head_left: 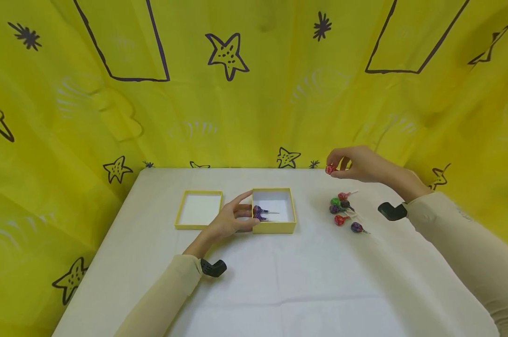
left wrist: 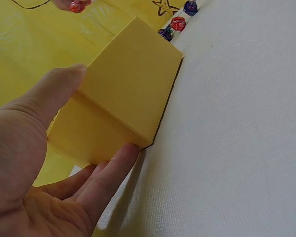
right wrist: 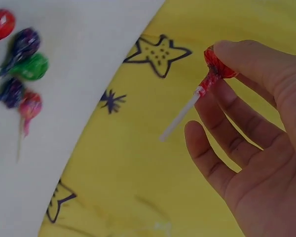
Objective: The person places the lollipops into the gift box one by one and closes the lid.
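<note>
Yellow star-print backdrop (head_left: 254, 93) fills upper frame. White table (head_left: 279, 290) below. Yellow box (head_left: 274, 210) at table centre, open, two purple lollipops (head_left: 259, 213) inside; box lid (head_left: 199, 209) just left of it. Left hand (head_left: 230, 220) grips box's left wall, thumb and fingers (left wrist: 108, 173) curled round corner. Right hand (head_left: 359, 164) raised at right, fingers pinching red lollipop (right wrist: 214, 66) by head; stick slants toward lower left in wrist view. Loose lollipop cluster (head_left: 344, 210) on table below right hand.

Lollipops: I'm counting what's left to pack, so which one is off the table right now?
The red lollipop, pinched in the right hand above the table's far edge; the others lie loose or in the box.
</note>
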A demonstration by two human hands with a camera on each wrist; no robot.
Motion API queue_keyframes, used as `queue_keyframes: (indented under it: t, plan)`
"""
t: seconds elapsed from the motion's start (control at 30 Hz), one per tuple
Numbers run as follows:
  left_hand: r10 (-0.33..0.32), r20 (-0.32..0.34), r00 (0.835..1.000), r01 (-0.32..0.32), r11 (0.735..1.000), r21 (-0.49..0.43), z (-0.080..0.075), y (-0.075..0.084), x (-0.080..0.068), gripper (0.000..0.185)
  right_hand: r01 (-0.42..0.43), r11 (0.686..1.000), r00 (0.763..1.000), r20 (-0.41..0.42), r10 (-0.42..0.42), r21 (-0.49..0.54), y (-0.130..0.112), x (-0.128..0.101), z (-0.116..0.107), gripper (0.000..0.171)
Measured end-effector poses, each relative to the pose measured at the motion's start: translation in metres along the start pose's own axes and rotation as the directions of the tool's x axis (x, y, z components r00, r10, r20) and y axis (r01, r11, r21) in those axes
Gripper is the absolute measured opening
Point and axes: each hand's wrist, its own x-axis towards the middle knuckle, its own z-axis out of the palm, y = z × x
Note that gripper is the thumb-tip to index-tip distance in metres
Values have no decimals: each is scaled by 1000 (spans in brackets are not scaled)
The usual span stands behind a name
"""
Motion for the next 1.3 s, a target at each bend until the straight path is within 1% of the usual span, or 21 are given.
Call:
queue_keyframes:
  t: [0.17,0.37,0.5,0.67,0.8,1.1,1.2,1.3]
  plan:
    - [-1,-4,1000,1,1000,20,0,-1,0,92,14,1000,1000,-23,-13,24,-16,21,7,18]
    - [2,-3,1000,-2,1000,27,0,-1,0,92,46,996,998,-49,-42,78,-32,45,21,19]
    - [10,-6,1000,-10,1000,26,0,-2,0,91,65,991,996,-66,-57,121,-42,60,35,21]
    - [-1,-13,1000,1,1000,26,0,-2,0,91,102,976,992,-95,-84,194,-51,75,60,21]
    - [-2,-14,1000,3,999,33,0,-2,1,91,96,961,992,-108,-70,259,-58,80,81,21]
    - [4,-7,1000,-4,1000,15,0,-1,2,89,93,940,990,-131,-52,329,-60,83,121,18]
    - [3,-5,1000,-3,1000,12,0,-1,2,88,64,931,993,-115,-24,359,-60,84,132,16]
    - [4,-1,1000,-4,1000,0,0,-2,1,88,11,931,996,-90,24,365,-61,84,141,16]
